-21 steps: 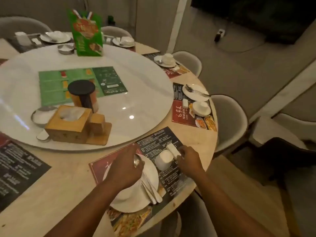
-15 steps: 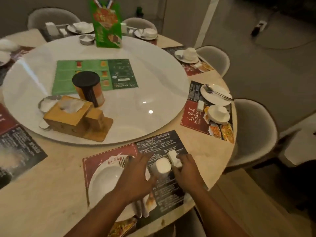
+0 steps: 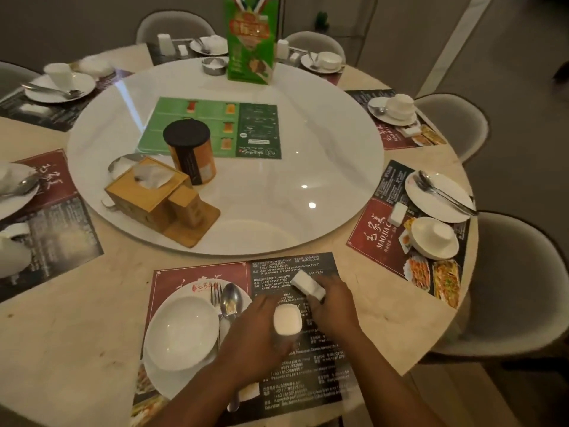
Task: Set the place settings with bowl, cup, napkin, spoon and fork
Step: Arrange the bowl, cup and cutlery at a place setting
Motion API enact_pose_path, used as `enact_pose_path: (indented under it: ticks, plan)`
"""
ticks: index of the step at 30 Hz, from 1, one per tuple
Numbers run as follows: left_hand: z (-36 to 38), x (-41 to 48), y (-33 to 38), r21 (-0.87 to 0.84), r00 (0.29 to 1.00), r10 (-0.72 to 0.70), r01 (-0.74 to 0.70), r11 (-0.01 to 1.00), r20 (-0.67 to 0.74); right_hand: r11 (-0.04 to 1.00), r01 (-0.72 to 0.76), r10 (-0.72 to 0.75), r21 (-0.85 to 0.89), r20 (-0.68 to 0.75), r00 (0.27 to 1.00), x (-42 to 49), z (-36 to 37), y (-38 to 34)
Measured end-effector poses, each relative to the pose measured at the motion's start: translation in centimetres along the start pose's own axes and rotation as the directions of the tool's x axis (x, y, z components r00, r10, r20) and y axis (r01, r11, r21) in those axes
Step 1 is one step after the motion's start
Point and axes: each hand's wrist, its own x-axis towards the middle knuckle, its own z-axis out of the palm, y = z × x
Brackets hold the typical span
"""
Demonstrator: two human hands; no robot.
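At the near edge of the round pale wooden desk (image 3: 92,334), the setting on the red-and-black printed paper placemat (image 3: 197,272) looks most of the way done; the step in hand is placing the cup and the napkin.

Going left to right: the shallow white ceramic bowl (image 3: 181,332) sits on a round white plate (image 3: 246,298), toward the plate's left side. Just beside the bowl, on the plate's right part, lie 1 steel fork (image 3: 216,293) and 1 steel spoon (image 3: 231,300), side by side with their heads pointing away from the person. Their handles run under the left hand (image 3: 255,343).

That left hand is wrapped around the side of a small white cup (image 3: 287,319), clamped on it; I cannot tell whether the cup's base is touching the placemat or held just above it. It stands just right of the plate, over the mat's black half.

The right hand (image 3: 334,306) is closed on a white rectangular packet napkin (image 3: 308,282), which juts out toward the far left from the fingers, near the cup's far side.

As I judge it, the next move calls for settling the cup upright clear of the plate rim, then laying the napkin flat beside it and letting both go without nudging the cutlery.
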Motion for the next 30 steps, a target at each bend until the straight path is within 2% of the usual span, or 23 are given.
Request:
enact_pose_path:
  ticks: [8, 13, 30]
  plan:
    - [-0.6, -0.1, -0.9, -0.031, 0.999, -0.035, 0.036, 0.999, 0.013, 0.977, 0.209, -0.2, -0.038, 0.164, 0.966, 5.5, 0.5, -2.7]
    - [-0.7, -0.3, -1.0, -0.038, 0.999, -0.048, 0.049, 0.998, 0.016, 0.959, 0.28, -0.268, -0.043, 0.187, 0.945, 6.4, 0.8, -2.4]
    - [0.7, 0.4, -0.8, -0.012, 0.994, -0.105, 0.105, 0.994, -0.005, 0.955, 0.298, -0.296, 0.011, 0.158, 0.942, 6.7, 0.8, -2.0]
